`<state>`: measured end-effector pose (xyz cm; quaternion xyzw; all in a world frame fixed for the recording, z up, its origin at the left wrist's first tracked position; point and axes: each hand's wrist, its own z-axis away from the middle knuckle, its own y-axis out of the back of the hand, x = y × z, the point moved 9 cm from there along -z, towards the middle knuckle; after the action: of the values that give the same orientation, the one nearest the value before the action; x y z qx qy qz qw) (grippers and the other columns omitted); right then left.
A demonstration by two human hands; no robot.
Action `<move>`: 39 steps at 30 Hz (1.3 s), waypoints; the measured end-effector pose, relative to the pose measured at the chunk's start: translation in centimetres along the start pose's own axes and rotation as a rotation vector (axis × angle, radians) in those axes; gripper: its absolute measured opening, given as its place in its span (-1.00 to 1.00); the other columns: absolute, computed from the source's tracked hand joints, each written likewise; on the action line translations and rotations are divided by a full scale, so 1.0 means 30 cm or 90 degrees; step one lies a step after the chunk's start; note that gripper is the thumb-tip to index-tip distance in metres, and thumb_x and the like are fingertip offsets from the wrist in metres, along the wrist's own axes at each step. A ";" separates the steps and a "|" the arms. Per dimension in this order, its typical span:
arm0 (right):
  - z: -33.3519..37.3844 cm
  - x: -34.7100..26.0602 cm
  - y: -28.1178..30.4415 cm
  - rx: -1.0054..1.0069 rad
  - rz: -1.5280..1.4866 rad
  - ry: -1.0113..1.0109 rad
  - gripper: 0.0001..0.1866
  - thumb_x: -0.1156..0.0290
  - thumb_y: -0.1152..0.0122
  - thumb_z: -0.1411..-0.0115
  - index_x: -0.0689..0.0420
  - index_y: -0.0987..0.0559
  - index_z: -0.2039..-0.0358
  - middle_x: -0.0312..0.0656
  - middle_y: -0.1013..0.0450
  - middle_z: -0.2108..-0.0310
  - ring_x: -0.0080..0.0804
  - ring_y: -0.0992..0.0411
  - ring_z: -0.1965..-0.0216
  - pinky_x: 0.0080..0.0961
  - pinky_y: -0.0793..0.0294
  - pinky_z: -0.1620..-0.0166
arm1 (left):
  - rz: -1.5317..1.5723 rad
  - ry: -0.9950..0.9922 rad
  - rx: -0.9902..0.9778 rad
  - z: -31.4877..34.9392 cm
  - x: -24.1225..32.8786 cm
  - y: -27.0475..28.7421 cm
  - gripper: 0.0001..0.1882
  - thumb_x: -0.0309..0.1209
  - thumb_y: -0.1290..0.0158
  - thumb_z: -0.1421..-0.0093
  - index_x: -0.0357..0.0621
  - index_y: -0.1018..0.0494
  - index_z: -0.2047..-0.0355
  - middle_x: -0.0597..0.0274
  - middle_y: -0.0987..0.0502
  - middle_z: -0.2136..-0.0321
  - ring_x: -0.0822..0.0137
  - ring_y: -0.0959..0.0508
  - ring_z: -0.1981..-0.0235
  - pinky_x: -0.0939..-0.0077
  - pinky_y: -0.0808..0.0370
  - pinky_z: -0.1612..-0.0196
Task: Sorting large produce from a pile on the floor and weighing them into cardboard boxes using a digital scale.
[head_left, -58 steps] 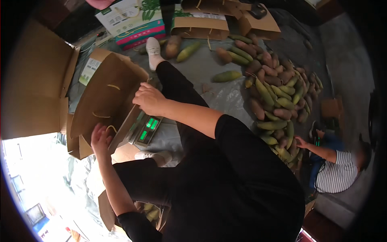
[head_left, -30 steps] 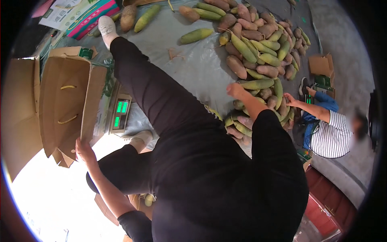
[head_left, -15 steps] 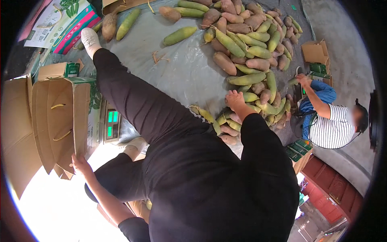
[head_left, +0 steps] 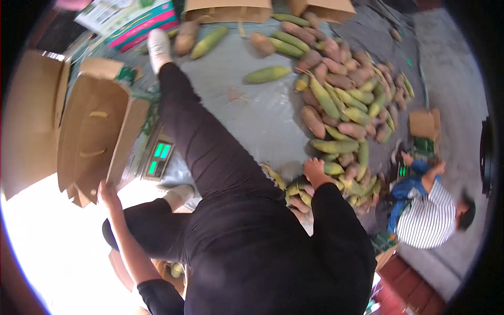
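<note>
My left hand rests on the lower edge of an open brown cardboard box that stands tilted at my left, fingers against its flap. My right hand is stretched down onto the near edge of a big pile of long green, yellow and reddish-brown fruits on the grey ground sheet; whether its fingers close on a fruit is hidden. My black-clad leg with a white shoe stretches forward between box and pile.
A weighing scale with green lit digits sits by the box. More cardboard boxes stand left and at the top. A person in a striped shirt crouches at the right of the pile. Loose fruits lie apart.
My right hand left the box, swung right and went down to the near edge of the fruit pile. My left hand stayed at the box's lower edge. The view shifted right.
</note>
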<state>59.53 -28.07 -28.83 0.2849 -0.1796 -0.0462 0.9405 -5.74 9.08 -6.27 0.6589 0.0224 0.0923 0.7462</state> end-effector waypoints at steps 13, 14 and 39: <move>-0.038 0.061 0.192 0.046 0.010 0.016 -0.73 0.39 -0.02 -0.11 0.05 -0.46 0.14 -0.20 -0.35 0.09 -0.24 -0.32 0.02 -0.24 -0.37 0.04 | -0.079 -0.016 0.093 0.076 0.105 0.121 -0.82 -0.39 -0.05 -0.01 -0.04 -0.42 0.32 0.27 -0.51 0.32 0.21 -0.47 0.20 0.21 -0.32 0.12; -0.064 0.084 0.208 0.069 -0.016 0.023 -0.68 0.41 -0.09 -0.07 0.10 -0.44 0.11 -0.15 -0.35 0.08 -0.16 -0.31 0.02 -0.28 -0.36 0.01 | -0.066 -0.023 0.099 0.074 0.106 0.116 -0.83 -0.39 -0.05 -0.01 -0.04 -0.42 0.33 0.27 -0.51 0.32 0.21 -0.48 0.21 0.22 -0.32 0.12; 0.505 -0.602 2.007 0.503 -1.143 0.766 -0.59 0.43 -0.19 -0.08 0.22 -0.39 0.04 -0.23 -0.40 0.15 -0.53 -0.37 0.18 -0.57 -0.38 0.14 | -0.027 -0.090 0.149 0.110 0.120 0.159 -0.92 -0.43 -0.06 0.03 -0.05 -0.43 0.46 0.28 -0.50 0.47 0.24 -0.49 0.33 0.27 -0.31 0.17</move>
<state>36.26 17.67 10.50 0.5611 0.5640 -0.4966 0.3471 -2.22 7.00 -0.82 0.7458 -0.0053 0.0266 0.6657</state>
